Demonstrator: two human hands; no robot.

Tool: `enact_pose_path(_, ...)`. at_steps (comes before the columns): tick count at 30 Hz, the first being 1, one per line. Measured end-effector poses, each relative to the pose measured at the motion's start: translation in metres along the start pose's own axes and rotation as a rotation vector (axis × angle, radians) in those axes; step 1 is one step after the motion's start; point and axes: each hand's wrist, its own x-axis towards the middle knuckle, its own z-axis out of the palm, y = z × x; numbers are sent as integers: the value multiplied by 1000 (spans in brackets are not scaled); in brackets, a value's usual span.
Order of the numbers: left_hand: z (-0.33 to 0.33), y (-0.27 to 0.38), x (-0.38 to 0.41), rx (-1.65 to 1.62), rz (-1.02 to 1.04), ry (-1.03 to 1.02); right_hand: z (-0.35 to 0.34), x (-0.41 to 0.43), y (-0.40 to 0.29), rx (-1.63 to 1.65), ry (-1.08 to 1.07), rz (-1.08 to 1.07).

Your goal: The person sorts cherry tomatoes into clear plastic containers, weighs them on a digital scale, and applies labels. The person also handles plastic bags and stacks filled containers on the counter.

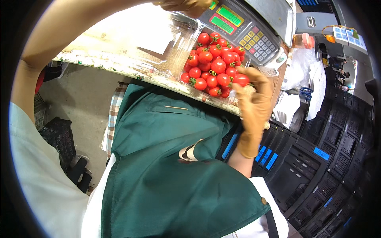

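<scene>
Red cherry tomatoes (212, 62) with green calyxes are heaped in a clear plastic clamshell box (185, 71) at the table's front edge. Its clear lid (160, 64) lies folded open to the left. At the box's right side, my right hand (256, 95), in a tan glove, has thumb and fingers around one cherry tomato (241, 79). My left hand (187, 6), gloved alike, is by the top edge, near the box's far left corner and the scale. The frame cuts it off, so its fingers and any hold are unclear.
A digital price scale (253, 37) with lit green displays stands behind the box. An overexposed white sheet (143, 26) covers the wooden table's left. Right are a plastic bag (299, 68), papers (287, 108) and stacked black crates (336, 128). Another crate (59, 136) sits on the floor at left.
</scene>
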Motion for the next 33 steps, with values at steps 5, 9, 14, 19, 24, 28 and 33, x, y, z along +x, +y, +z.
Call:
enact_pose_path(5, -10, 51, -29, -91, -146, -75, 47, 4, -22, -362, -116, -191)
enact_pose_path(9, 28, 91, -49, -259, -133, 155, 37, 13, -13, -458, -4, -46)
enact_pose_path(14, 44, 127, -58, -462, -117, 131, 36, 19, -11, -538, -166, 79)
enact_pose_path(19, 36, 124, -56, -549, -152, 54, 45, 20, -15, -811, -267, 14)
enact_pose_path(24, 56, 127, -66, -492, -110, 250, 49, 19, -12, -821, -219, 24)
enact_pose_path(28, 47, 136, -68, -563, -226, 162, 43, 17, -3, -578, -176, 64)
enact_pose_path(33, 43, 135, -58, -1650, -404, 190, 34, 10, -3, -105, -59, 200)
